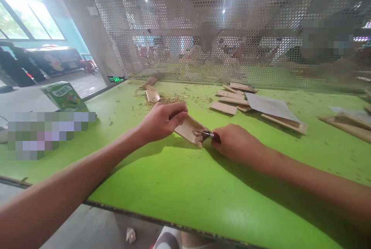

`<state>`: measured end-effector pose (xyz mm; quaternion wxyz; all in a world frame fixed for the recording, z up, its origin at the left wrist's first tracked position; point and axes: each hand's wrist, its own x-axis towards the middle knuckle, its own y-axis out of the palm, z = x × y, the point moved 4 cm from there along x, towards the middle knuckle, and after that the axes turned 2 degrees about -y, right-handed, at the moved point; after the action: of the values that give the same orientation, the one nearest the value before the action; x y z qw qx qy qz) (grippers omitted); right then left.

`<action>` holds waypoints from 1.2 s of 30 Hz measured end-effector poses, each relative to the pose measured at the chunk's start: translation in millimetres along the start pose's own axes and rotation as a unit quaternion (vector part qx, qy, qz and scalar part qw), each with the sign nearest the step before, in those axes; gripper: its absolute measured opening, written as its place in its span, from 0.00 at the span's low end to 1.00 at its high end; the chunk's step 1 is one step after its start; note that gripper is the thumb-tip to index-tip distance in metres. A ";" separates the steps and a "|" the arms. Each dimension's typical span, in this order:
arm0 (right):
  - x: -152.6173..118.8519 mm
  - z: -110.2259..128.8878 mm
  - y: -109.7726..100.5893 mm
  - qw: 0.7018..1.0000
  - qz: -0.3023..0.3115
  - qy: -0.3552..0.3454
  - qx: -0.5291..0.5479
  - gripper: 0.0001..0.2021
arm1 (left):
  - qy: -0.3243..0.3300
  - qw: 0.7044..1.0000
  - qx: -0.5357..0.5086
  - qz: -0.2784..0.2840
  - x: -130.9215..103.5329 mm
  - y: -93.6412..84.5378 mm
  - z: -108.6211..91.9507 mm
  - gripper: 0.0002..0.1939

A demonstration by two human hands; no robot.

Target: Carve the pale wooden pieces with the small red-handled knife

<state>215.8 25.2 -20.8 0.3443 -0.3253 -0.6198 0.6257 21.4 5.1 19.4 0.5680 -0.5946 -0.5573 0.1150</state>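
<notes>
My left hand [166, 121] grips the upper end of a pale wooden strip [187, 129], thumb on its face. The strip slants down to the right, a little above the green table. In my right hand [236, 141] is a carving knife [213, 136] with a dark reddish handle and a metal collar. Its blade lies against the strip's lower end, where the wood looks rough and chipped. My fingers wrap round the handle and hide most of it. Beyond my left hand lie wood shavings [171, 100] and another pale wood piece [152, 94].
Several wooden strips [223, 107] lie at the back right beside a white paper sheet [269, 106]. More wood [348, 127] is at the far right. A green box [64, 96] stands at the left. A perforated metal screen [185, 29] rises behind the green table [162, 187].
</notes>
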 end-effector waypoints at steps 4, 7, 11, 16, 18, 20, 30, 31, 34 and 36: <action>-0.9 -1.5 -0.6 0.999 0.019 -0.006 0.036 0.11 | 0.014 1.000 0.005 0.005 -0.1 -1.2 -2.7 0.12; -2.4 -1.8 -0.3 0.998 0.038 -0.004 0.054 0.10 | 0.027 1.000 0.010 0.004 -0.1 -2.3 -4.3 0.12; -4.0 -2.0 0.7 0.995 0.064 0.002 0.078 0.11 | 0.049 0.998 0.024 -0.009 -0.8 -3.7 -5.3 0.11; -6.0 -2.8 0.2 0.992 0.071 0.000 0.104 0.12 | 0.073 0.997 0.028 -0.019 -2.1 -4.2 -5.5 0.10; -6.9 -3.0 0.0 0.991 0.077 -0.001 0.114 0.12 | 0.080 0.996 0.033 -0.023 -2.1 -4.8 -5.9 0.09; -7.4 -3.3 -0.3 0.990 0.081 0.001 0.115 0.12 | 0.084 0.995 0.039 -0.025 -1.7 -5.2 -6.4 0.09; -9.9 -6.9 2.1 0.988 0.102 0.009 0.115 0.14 | 0.106 0.993 0.045 -0.031 -2.0 -6.4 -5.9 0.08; -10.7 -7.9 2.4 0.988 0.106 0.010 0.113 0.14 | 0.108 0.993 0.043 -0.029 -2.0 -6.4 -6.0 0.07; -13.4 -9.4 1.8 0.987 0.112 0.010 0.112 0.14 | 0.119 0.992 0.038 -0.026 -2.1 -6.9 -7.0 0.06; -14.5 -9.0 -0.7 0.987 0.114 0.008 0.112 0.14 | 0.127 0.991 0.034 -0.027 -2.3 -7.2 -7.9 0.06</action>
<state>231.3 18.0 -20.5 0.3103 -0.3582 -0.5016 0.7238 22.8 -2.9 26.6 0.6572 -0.5694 -0.4920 0.0417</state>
